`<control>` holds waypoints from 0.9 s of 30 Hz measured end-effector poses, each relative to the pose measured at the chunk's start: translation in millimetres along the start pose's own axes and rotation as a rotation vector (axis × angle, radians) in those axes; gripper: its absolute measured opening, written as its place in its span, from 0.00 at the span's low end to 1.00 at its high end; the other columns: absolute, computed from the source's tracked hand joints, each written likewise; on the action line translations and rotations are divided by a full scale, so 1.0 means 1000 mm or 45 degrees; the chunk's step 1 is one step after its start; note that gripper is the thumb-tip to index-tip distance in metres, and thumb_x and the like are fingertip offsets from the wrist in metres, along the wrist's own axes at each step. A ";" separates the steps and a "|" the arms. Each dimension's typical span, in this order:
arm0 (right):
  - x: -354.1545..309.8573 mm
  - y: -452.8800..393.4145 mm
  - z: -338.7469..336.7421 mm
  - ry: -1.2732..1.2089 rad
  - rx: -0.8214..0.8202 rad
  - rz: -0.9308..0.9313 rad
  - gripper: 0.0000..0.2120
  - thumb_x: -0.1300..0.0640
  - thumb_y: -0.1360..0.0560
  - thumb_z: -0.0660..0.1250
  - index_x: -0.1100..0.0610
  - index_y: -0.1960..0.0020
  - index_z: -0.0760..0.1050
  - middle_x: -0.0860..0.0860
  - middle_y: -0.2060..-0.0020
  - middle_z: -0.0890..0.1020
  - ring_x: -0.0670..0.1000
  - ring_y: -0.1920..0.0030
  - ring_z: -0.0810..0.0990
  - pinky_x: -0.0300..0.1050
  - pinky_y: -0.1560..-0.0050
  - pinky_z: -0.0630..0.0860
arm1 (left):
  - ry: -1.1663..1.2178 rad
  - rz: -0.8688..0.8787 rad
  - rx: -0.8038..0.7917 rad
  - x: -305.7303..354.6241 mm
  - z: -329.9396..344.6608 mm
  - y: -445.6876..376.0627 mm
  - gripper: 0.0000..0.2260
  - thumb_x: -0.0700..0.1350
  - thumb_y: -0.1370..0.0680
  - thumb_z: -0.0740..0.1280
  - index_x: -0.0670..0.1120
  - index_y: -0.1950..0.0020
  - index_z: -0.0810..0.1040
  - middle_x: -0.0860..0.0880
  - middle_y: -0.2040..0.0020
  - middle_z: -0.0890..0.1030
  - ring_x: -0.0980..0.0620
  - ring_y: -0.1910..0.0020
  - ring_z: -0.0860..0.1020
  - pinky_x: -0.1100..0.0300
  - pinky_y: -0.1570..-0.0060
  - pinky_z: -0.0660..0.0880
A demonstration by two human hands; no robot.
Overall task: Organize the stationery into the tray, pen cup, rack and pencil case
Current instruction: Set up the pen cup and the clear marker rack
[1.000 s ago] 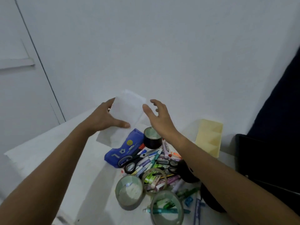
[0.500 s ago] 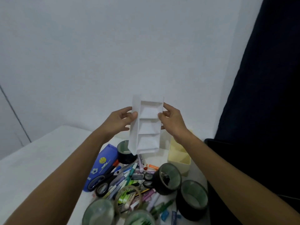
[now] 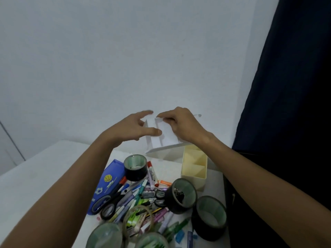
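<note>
Head view: right hand (image 3: 186,126) fingers pinch white rack (image 3: 166,140).

White rack (image 3: 165,140), pale yellow organizer (image 3: 194,169), blue pencil case (image 3: 111,174) with an orange basketball print, black tape rolls (image 3: 180,196), white table (image 3: 44,176), dark navy curtain (image 3: 295,86).
</note>
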State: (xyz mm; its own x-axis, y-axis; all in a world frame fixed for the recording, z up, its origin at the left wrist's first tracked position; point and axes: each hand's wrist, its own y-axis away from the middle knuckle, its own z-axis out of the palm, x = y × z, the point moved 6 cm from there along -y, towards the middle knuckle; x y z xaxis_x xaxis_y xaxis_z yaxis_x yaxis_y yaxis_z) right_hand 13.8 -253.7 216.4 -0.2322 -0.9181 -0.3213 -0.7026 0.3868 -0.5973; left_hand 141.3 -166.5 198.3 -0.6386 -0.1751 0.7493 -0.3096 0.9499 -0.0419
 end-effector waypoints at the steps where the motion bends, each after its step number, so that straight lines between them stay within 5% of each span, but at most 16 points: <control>1: 0.000 0.001 0.002 0.009 -0.006 -0.006 0.14 0.64 0.22 0.61 0.55 0.42 0.81 0.51 0.48 0.85 0.51 0.48 0.82 0.38 0.47 0.74 | 0.006 0.006 -0.023 0.000 0.005 0.002 0.20 0.53 0.30 0.73 0.56 0.38 0.76 0.51 0.53 0.82 0.48 0.52 0.79 0.54 0.53 0.77; 3: -0.001 0.004 0.010 0.070 -0.055 -0.043 0.14 0.64 0.22 0.61 0.55 0.42 0.81 0.52 0.51 0.86 0.52 0.51 0.82 0.43 0.49 0.76 | -0.014 -0.013 0.042 -0.002 0.013 0.002 0.09 0.51 0.31 0.71 0.49 0.54 0.81 0.49 0.60 0.81 0.47 0.59 0.77 0.56 0.60 0.74; 6: -0.005 0.006 0.021 0.168 -0.102 -0.075 0.13 0.62 0.22 0.62 0.54 0.43 0.81 0.53 0.53 0.86 0.54 0.53 0.80 0.50 0.50 0.76 | -0.180 -0.038 0.400 -0.006 0.016 -0.001 0.14 0.53 0.31 0.67 0.42 0.67 0.76 0.48 0.70 0.76 0.49 0.68 0.76 0.58 0.68 0.71; 8: -0.001 0.007 0.019 0.178 -0.062 -0.007 0.11 0.57 0.22 0.63 0.54 0.42 0.80 0.51 0.49 0.85 0.54 0.48 0.78 0.49 0.45 0.73 | -0.201 -0.034 0.593 -0.009 0.013 -0.001 0.18 0.52 0.30 0.65 0.38 0.71 0.72 0.44 0.73 0.72 0.45 0.72 0.76 0.53 0.69 0.75; 11: 0.019 0.017 -0.003 0.214 0.196 0.248 0.15 0.51 0.22 0.63 0.53 0.37 0.76 0.50 0.37 0.77 0.55 0.36 0.71 0.50 0.37 0.63 | 0.065 -0.116 0.726 -0.031 0.004 -0.001 0.19 0.48 0.28 0.64 0.37 0.73 0.70 0.45 0.76 0.70 0.52 0.81 0.73 0.55 0.72 0.77; 14: 0.034 0.040 -0.029 0.173 0.485 0.558 0.24 0.45 0.23 0.62 0.53 0.30 0.67 0.53 0.30 0.65 0.55 0.32 0.62 0.52 0.34 0.62 | 0.361 -0.169 0.887 -0.056 0.002 0.002 0.16 0.47 0.28 0.63 0.39 0.72 0.69 0.45 0.73 0.69 0.50 0.76 0.72 0.53 0.68 0.80; 18: 0.046 0.054 0.003 -0.666 0.006 1.037 0.39 0.33 0.28 0.62 0.52 0.25 0.55 0.53 0.33 0.70 0.54 0.41 0.76 0.44 0.50 0.76 | 0.720 -0.154 0.908 -0.066 0.028 -0.002 0.18 0.42 0.27 0.61 0.49 0.78 0.70 0.55 0.79 0.68 0.53 0.76 0.68 0.56 0.66 0.72; 20: 0.039 0.055 0.021 -0.832 -0.199 1.044 0.36 0.33 0.28 0.62 0.51 0.28 0.57 0.52 0.39 0.73 0.55 0.51 0.82 0.49 0.56 0.82 | 0.730 -0.069 0.838 -0.059 0.044 -0.005 0.15 0.41 0.25 0.61 0.52 0.71 0.77 0.54 0.71 0.76 0.52 0.69 0.74 0.53 0.63 0.75; 24: 0.049 0.051 0.029 -0.856 -0.080 0.938 0.21 0.51 0.24 0.65 0.50 0.34 0.61 0.54 0.47 0.78 0.54 0.57 0.81 0.50 0.55 0.83 | 0.468 0.062 0.643 -0.054 0.063 -0.013 0.12 0.38 0.24 0.61 0.51 0.47 0.79 0.51 0.52 0.83 0.51 0.53 0.80 0.55 0.51 0.78; 27: 0.057 0.054 0.038 -0.845 -0.055 0.901 0.23 0.60 0.23 0.60 0.48 0.30 0.60 0.56 0.47 0.77 0.55 0.54 0.80 0.49 0.55 0.83 | 0.183 0.069 0.481 -0.055 0.070 -0.021 0.17 0.39 0.24 0.62 0.49 0.36 0.77 0.51 0.47 0.82 0.51 0.51 0.80 0.59 0.52 0.76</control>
State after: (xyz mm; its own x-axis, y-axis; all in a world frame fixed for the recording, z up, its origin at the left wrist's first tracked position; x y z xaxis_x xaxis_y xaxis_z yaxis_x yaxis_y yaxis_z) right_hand -12.0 -281.7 137.8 -0.1933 -0.2335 -0.9530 -0.5731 0.8152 -0.0834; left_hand 133.8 -194.4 111.3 -0.5646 -0.0638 0.8229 -0.5323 0.7901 -0.3040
